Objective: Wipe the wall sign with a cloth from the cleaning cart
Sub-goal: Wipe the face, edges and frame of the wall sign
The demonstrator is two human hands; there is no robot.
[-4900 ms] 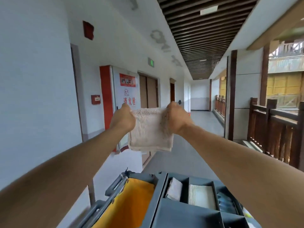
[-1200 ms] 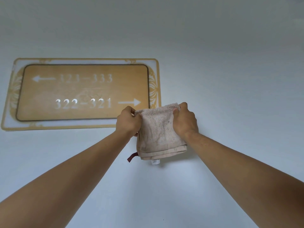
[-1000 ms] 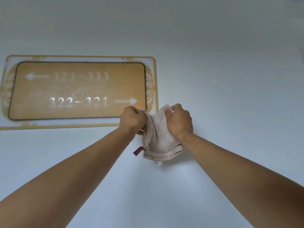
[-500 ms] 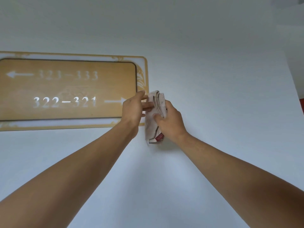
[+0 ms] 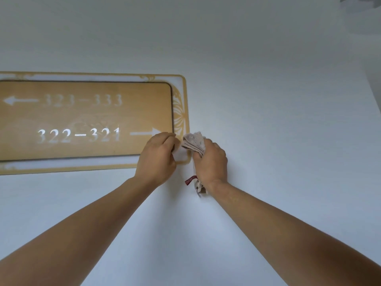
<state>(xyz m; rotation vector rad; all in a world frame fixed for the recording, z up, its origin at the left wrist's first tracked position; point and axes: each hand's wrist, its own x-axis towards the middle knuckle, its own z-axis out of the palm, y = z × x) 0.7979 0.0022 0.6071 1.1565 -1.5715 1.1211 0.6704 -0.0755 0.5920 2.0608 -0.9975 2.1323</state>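
The wall sign [image 5: 86,120] is a gold plaque with white room numbers and arrows in a pale, gold-edged frame; its left end runs out of view. My right hand [image 5: 211,164] is shut on the folded beige cloth [image 5: 194,142], held just off the sign's lower right corner. The cloth's folded end sticks up above the fist, and a red tag [image 5: 190,180] hangs below it. My left hand [image 5: 157,159] sits in front of that corner with fingers curled. A narrow gap separates it from the cloth, and it holds nothing.
Plain white wall [image 5: 278,120] fills the view around and right of the sign. A grey patch [image 5: 359,1] shows at the top right corner. The cleaning cart is out of view.
The cloth was folded from a spread sheet into a small wad, now gripped by my right hand alone. My left hand let go. Both hands rose toward the sign's corner.
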